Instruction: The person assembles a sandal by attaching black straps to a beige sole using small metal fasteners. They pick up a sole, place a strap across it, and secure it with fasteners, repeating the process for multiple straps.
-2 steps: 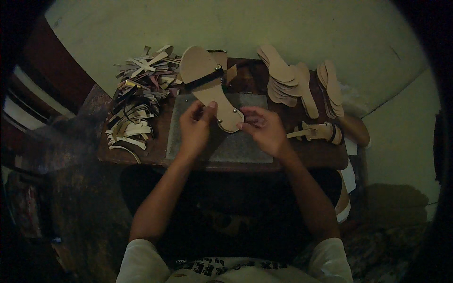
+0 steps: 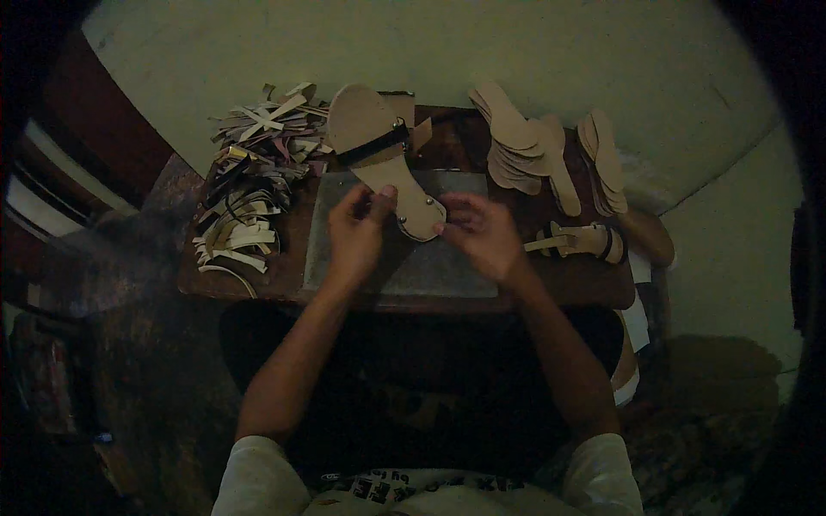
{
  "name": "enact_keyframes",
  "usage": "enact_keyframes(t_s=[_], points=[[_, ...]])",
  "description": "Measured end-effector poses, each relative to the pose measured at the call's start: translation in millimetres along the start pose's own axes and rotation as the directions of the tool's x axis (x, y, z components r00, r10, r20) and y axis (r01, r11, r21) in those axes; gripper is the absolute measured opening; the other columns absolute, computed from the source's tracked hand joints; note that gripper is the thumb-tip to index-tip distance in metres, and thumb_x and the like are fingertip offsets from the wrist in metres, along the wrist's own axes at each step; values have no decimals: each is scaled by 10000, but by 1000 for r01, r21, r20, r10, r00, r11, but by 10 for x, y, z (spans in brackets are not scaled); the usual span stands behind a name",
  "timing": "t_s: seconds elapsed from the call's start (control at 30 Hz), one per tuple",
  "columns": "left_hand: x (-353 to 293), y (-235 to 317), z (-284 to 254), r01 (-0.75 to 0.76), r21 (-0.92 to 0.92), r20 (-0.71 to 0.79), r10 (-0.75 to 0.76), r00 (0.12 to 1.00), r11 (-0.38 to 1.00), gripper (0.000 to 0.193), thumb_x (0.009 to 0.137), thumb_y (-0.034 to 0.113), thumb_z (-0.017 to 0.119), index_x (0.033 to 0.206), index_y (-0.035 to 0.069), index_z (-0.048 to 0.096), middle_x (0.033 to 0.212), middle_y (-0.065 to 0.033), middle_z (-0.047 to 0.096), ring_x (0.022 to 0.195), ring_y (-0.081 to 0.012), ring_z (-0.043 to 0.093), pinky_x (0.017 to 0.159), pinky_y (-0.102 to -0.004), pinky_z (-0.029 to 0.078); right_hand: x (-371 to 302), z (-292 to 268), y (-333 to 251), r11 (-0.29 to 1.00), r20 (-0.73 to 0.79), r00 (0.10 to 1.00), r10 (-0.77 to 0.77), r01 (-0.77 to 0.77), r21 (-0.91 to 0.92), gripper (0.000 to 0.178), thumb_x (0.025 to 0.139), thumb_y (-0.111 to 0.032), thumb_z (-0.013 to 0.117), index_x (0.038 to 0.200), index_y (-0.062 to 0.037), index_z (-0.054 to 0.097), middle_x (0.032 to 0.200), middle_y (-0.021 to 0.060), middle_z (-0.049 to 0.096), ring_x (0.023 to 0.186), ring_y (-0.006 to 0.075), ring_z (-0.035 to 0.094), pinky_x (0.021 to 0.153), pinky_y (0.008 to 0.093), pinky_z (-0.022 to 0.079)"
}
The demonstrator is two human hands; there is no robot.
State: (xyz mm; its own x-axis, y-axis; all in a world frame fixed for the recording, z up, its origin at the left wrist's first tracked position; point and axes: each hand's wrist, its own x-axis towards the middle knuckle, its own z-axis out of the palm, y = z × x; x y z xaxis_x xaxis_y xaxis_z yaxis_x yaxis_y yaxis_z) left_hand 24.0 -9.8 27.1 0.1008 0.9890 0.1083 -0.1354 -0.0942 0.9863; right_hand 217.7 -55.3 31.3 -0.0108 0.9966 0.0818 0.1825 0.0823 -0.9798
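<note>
Tilted above a grey mat (image 2: pixel 344 275), a beige sandal sole (image 2: pixel 357 120) points its wide toe end away and to the left. Across its front runs a black strap (image 2: pixel 374 146), with shiny round studs at the strap's end and near the heel. My left hand (image 2: pixel 357 236) pinches the sole's left edge at the narrow middle, thumb on top. At the heel's right edge, my right hand (image 2: pixel 486 236) grips with thumb and fingers; its fingers are partly hidden behind the sole.
On the wooden table (image 2: pixel 568 288), a heap of strap strips (image 2: pixel 249 215) lies left. Stacks of beige insoles (image 2: pixel 508 120) stand back right, with another insole stack (image 2: pixel 602 163) beside them. Strapped sandals (image 2: pixel 585 241) lie at the right edge. A pale wall (image 2: pixel 482 43) rises behind.
</note>
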Motion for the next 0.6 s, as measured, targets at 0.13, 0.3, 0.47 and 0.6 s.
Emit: enact_keyframes(t_s=[0.13,0.3,0.47,0.6], points=[[-4,17,-5,-18,12,-17,18,1000,1000,269,935,251,652,1010,-7,657,890,-28,663,812,-86,572,732,-249,453,-1,-74,-69,999,83,996,33,-34,14,421,803,-93,763,1180,19,614,1093,126,679,1022,211,644,897,349,524],[-1,34,-14,-12,23,3,12,1000,1000,263,939,246,644,1021,-3,653,921,-43,669,844,-98,581,762,-264,461,-20,-69,-116,998,130,989,67,-67,-8,396,825,-126,758,1166,23,624,1097,116,677,1028,199,633,900,342,512],[43,-69,-23,-31,23,27,31,999,999,249,944,232,635,1005,-9,645,879,-27,649,818,-95,567,745,-268,457,-8,-76,-105,997,125,989,75,-72,-28,355,871,-172,721,1155,23,635,1073,114,685,1017,192,636,875,331,511],[32,-101,-37,30,35,73,-33,997,999,293,950,253,635,1105,4,636,1015,-34,661,913,-101,583,806,-265,460,4,-89,-70,997,107,993,59,-53,-60,322,892,-172,700,1145,19,640,1055,105,686,994,175,639,840,313,513]])
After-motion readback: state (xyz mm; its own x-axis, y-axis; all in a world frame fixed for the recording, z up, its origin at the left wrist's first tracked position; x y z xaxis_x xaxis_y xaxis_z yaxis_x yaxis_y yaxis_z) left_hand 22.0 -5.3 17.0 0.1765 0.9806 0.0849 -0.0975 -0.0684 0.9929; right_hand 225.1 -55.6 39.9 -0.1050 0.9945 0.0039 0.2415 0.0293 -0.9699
